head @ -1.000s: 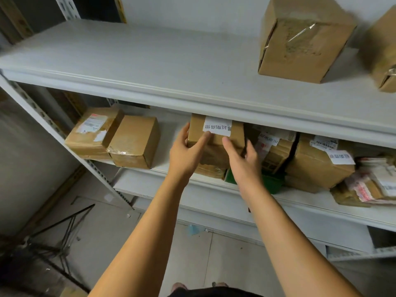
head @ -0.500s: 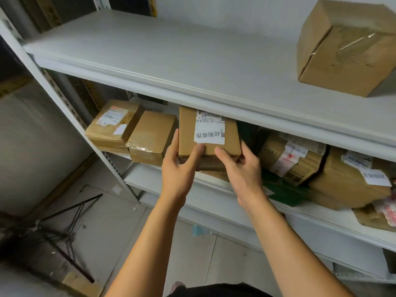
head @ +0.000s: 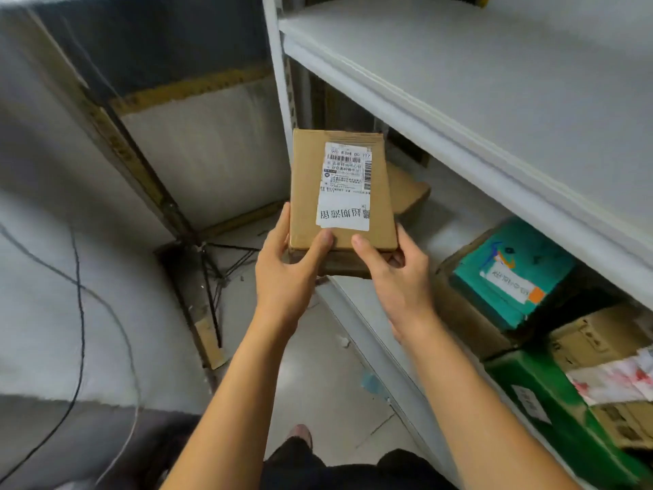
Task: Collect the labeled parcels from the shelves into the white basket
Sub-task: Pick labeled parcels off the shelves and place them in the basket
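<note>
The shelves (head: pixel 459 111) are at the right, with other parcels on the lower level. The box (head: pixel 307 192) with the white label (head: pixel 344 187) is clear of them, gripped at its near end by the left hand (head: pixel 288 274) and right hand (head: pixel 395 277). This looks like the carrying step; next it must go into the white basket, which is not in view.

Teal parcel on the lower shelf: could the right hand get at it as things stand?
Probably not yet: the right hand and left hand both grip the labeled cardboard parcel. The teal parcel itself lies uncovered at the shelf front.
</note>
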